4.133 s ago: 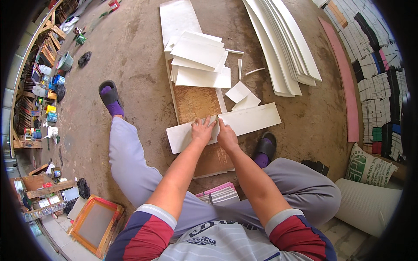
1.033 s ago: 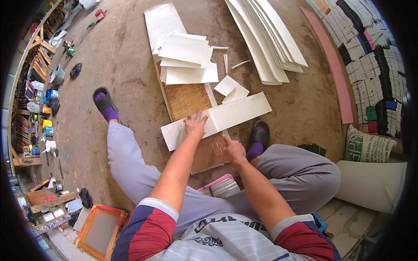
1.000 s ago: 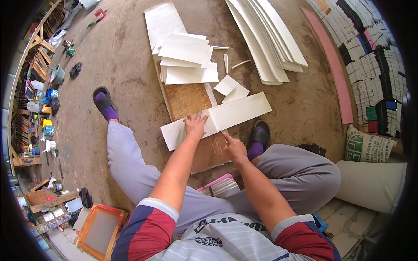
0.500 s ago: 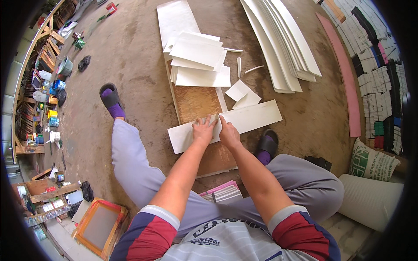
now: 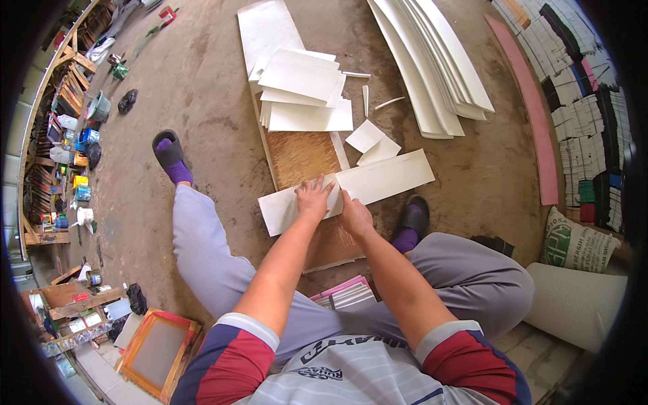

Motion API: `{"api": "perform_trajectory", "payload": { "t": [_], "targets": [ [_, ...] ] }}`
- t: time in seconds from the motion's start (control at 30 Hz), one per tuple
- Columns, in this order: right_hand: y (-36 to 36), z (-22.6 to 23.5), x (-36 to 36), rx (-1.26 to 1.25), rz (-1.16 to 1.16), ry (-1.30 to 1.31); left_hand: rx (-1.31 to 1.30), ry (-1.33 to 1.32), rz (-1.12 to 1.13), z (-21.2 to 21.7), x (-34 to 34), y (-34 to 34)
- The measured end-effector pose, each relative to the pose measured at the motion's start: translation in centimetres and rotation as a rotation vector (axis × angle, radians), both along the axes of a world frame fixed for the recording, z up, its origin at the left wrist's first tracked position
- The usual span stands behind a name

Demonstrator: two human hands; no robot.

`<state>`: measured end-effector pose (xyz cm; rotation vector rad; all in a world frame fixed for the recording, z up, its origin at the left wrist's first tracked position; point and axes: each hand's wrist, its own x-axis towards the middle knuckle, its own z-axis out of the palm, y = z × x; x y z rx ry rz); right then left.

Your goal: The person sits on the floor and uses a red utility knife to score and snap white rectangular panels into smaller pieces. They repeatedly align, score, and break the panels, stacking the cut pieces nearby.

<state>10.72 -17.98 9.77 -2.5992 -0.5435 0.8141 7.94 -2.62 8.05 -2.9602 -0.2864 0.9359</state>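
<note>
A long white foam-like strip (image 5: pixel 388 177) lies slantwise across a brown wooden board (image 5: pixel 302 156). Spread fingers of my left hand (image 5: pixel 313 200) press flat on the strip's left part. Just right of them, my right hand (image 5: pixel 355 214) is closed at the strip's near edge, its index finger pointing forward. Whatever is in its grip is hidden by the fingers. A thin line crosses the strip between my hands, running from the far edge toward my right fingertip. Beyond, cut white rectangular pieces (image 5: pixel 301 77) are piled on the board over a longer white sheet (image 5: pixel 268 30).
Two small white offcuts (image 5: pixel 365 136) and several thin slivers (image 5: pixel 366 101) lie right of the pile. Long white sheets (image 5: pixel 432 67) are stacked at far right, beside a pink strip (image 5: pixel 530 111). Paint containers (image 5: pixel 82 181) line the left. A bundle of strips (image 5: pixel 347 294) sits between my legs.
My right hand has slid a little toward me across the strip, and more of the thin line shows behind it. My left hand stays pressed in place. The whole view has shifted slightly.
</note>
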Motion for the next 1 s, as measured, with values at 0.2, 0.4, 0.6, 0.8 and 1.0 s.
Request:
{"api": "perform_trajectory", "payload": {
  "t": [0.2,0.4,0.6,0.8,1.0],
  "targets": [
    [-3.3,2.4,-3.4,-0.050,0.009,0.056,0.017,-0.004,-0.008,0.0,-0.2,-0.1],
    [-6.0,0.9,-6.0,-0.080,0.002,0.001,-0.001,-0.038,0.011,0.0,-0.4,-0.1],
    [-8.1,3.2,-5.8,-0.040,-0.122,-0.113,-0.098,-0.118,0.130,0.8,-1.5,0.2],
    [-5.8,-0.9,-2.1,0.031,-0.325,-0.127,-0.101,-0.535,0.760,-0.3,-7.3,2.5],
    [-0.3,-3.8,-0.4,0.149,-0.367,-0.006,-0.298,-0.525,1.468,-4.5,-12.3,6.0]
  ]
}}
